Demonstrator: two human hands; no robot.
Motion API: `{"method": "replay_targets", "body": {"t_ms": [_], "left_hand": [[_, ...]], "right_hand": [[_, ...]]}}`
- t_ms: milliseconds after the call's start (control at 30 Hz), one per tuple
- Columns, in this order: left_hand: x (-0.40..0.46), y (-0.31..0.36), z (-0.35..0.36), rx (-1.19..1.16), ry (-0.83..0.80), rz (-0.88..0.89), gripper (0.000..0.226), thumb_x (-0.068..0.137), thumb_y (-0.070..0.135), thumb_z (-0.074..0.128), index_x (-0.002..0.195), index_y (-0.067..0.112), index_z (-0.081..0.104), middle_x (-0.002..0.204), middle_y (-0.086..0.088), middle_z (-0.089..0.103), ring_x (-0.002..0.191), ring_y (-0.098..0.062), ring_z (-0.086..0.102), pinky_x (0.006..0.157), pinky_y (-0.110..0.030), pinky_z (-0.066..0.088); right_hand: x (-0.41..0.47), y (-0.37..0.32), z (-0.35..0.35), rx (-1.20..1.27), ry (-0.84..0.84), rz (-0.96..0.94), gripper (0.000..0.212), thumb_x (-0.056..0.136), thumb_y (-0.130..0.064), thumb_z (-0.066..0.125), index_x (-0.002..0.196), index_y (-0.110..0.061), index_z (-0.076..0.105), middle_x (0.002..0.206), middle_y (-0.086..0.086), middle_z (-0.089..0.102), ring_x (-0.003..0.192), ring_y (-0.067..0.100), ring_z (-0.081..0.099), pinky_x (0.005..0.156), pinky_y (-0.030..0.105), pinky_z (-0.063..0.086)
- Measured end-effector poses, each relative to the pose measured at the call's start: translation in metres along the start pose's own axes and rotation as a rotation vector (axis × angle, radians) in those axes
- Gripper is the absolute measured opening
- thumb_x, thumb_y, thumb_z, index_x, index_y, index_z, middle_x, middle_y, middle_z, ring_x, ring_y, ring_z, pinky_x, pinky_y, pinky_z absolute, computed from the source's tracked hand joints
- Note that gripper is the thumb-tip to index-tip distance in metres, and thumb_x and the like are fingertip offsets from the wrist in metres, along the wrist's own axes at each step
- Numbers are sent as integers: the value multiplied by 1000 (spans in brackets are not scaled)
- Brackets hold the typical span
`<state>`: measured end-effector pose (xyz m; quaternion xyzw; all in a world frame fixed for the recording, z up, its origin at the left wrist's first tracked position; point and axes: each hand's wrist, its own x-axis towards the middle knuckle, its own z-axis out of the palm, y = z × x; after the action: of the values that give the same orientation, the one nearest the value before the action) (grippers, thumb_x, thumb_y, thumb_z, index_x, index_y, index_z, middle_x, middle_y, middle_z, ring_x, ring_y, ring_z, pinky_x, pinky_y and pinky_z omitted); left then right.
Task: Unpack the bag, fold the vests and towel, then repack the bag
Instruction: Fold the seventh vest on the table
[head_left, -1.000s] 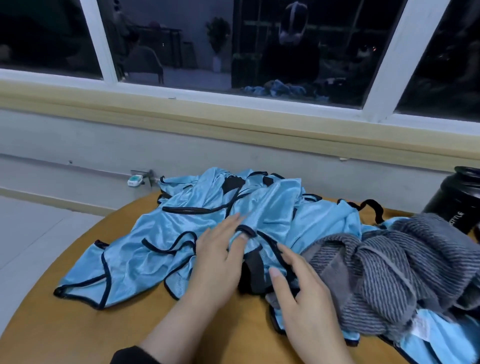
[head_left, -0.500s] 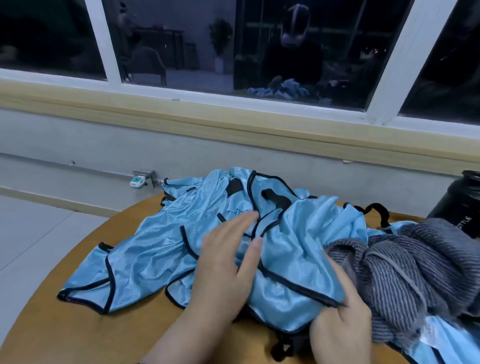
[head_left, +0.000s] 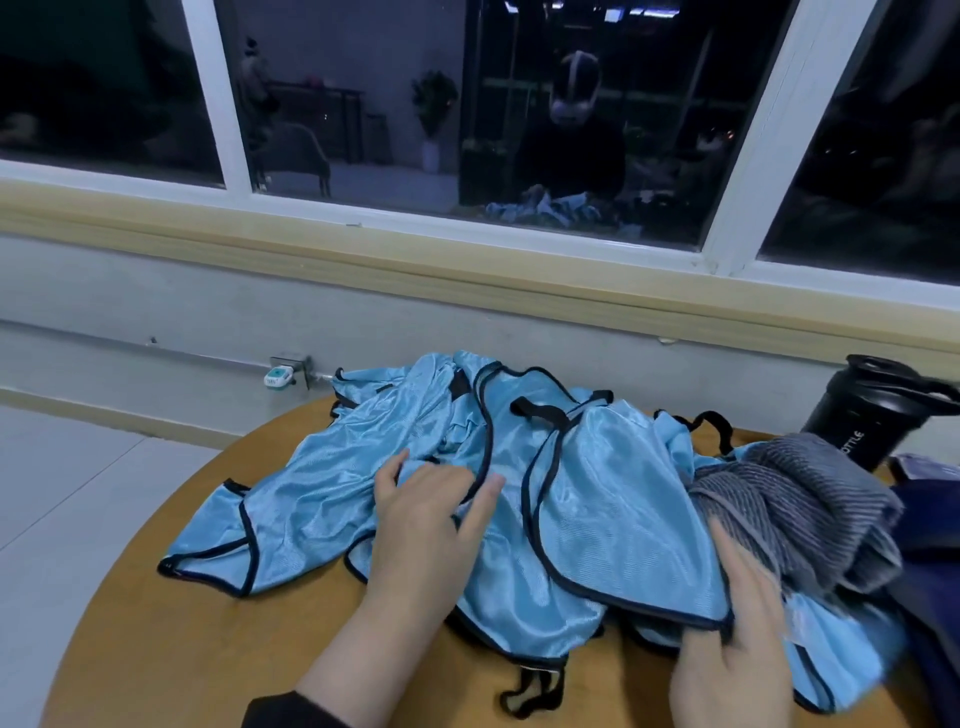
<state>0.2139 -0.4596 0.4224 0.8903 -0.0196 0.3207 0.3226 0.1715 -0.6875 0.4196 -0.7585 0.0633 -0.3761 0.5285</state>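
A heap of light-blue vests (head_left: 597, 499) with black trim lies crumpled across the round wooden table (head_left: 171, 654). My left hand (head_left: 426, 535) rests flat on the heap's middle, fingers spread and nearly straight. My right hand (head_left: 737, 639) grips the lower right corner of the top vest, whose hem lies over my fingers. A grey ribbed towel (head_left: 810, 509) is bunched up just right of the vests, partly on top of one. A dark blue bag (head_left: 930, 551) shows only at the right edge.
A black bottle (head_left: 872, 421) stands at the back right behind the towel. The wall and window sill (head_left: 363, 260) run close behind the table. A small white device (head_left: 278, 375) is fixed to the wall. Tiled floor (head_left: 62, 499) lies to the left.
The top vest has been turned over and spread out toward me. My right hand moved right and down with its corner. My left hand shifted left and flattened on the heap.
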Motion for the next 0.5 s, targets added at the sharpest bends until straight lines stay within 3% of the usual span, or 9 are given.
{"method": "replay_targets", "body": {"t_ms": [100,167,233,300,333,400,500], "left_hand": [[-22,14,-20,-434,-87,-154,38,97,58,54,69,34,60,70,14,59,74,-7,55,77,-16,39],[-36,26,-30,-665,-221,-237,21,97,48,58,82,36,68,68,19,59,66,1,52,65,-14,38],[-51,30,-33,-761,-312,-218,15,99,34,60,103,44,71,85,23,68,81,4,62,75,-14,45],[-66,27,-28,-718,-337,-76,42,92,32,57,127,54,62,116,21,69,112,-2,63,96,-18,45],[-71,27,-25,-640,-335,25,52,90,32,54,136,56,54,121,20,66,116,-4,60,101,-20,42],[-82,28,-18,-502,-315,200,61,92,27,52,149,46,44,116,18,63,110,-6,58,103,-24,38],[-94,35,-12,-374,-235,339,64,92,25,55,153,38,41,112,22,59,109,-1,57,103,-29,34]], "right_hand": [[-12,-4,-4,-47,-41,-226,44,81,1,46,119,-7,68,127,10,58,123,15,52,104,40,44],[-25,3,-7,27,-86,-428,30,88,-11,50,110,-6,70,120,13,65,117,22,57,97,39,46],[-26,-5,-3,73,-253,-532,31,98,-37,55,111,-13,70,119,3,69,118,17,60,97,39,46],[-43,0,7,-13,-469,-610,53,94,-62,54,127,-22,63,131,-7,64,130,3,52,106,34,40],[-48,2,11,-47,-534,-586,63,91,-68,52,137,-25,54,137,-10,58,134,0,48,109,29,36],[-51,11,14,-97,-556,-559,54,94,-64,51,139,-34,44,133,-19,54,126,1,52,101,28,39],[-50,10,6,-141,-489,-468,34,86,-33,53,119,-43,48,109,-31,54,100,-9,53,85,21,40]]}}
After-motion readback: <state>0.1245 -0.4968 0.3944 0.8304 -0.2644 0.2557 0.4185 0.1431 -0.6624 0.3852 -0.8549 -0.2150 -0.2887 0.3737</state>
